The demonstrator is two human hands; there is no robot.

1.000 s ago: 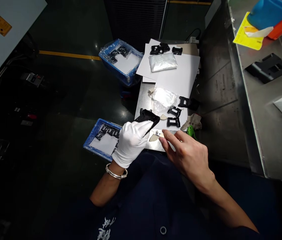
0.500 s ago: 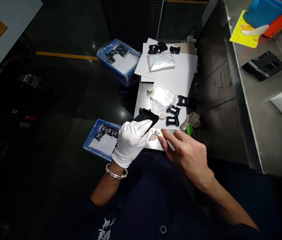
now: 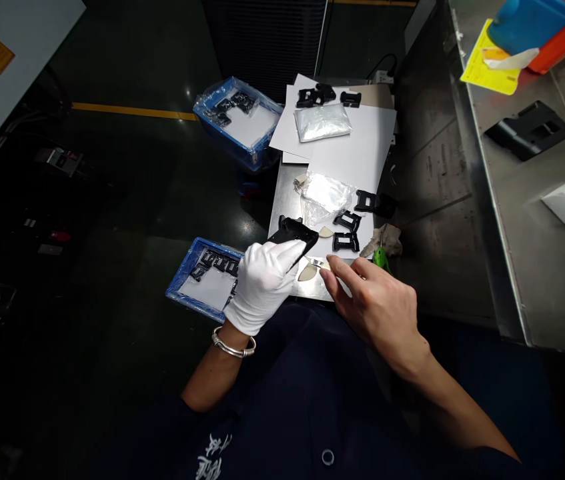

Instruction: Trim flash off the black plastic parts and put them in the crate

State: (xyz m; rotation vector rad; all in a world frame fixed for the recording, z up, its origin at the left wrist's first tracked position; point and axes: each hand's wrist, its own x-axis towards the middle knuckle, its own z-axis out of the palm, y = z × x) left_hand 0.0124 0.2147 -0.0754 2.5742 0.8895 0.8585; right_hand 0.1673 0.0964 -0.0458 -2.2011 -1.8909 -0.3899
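- The right hand (image 3: 377,300), bare, had its thumb and forefinger closed on one small pale strip (image 3: 317,263), perhaps because so thin a piece needed bare fingertips.
- Just beside it, the left hand (image 3: 265,287), in one white glove, was clamped on one black part (image 3: 292,233) above the near end of the surface (image 3: 287,183); the glove probably kept its finish unmarked. The hands stood apart.
- Two beige pieces (image 3: 307,273) lay within easy reach, one close under the fingertips, one beyond.
- To the left, a blue bin (image 3: 192,303) held at least four black frames, likely lined with plastic against scuffing.
- Three black frames (image 3: 346,242) sat on the right side of the surface, beside one green-handled tool (image 3: 381,259) and one cloth (image 3: 392,240).
- Farther off came one crumpled clear bag (image 3: 327,193), then one full packet (image 3: 323,124), on overlapping white sheets (image 3: 349,160), presumably spread to protect parts.
- A second blue bin (image 3: 239,152) stood left of the far end.
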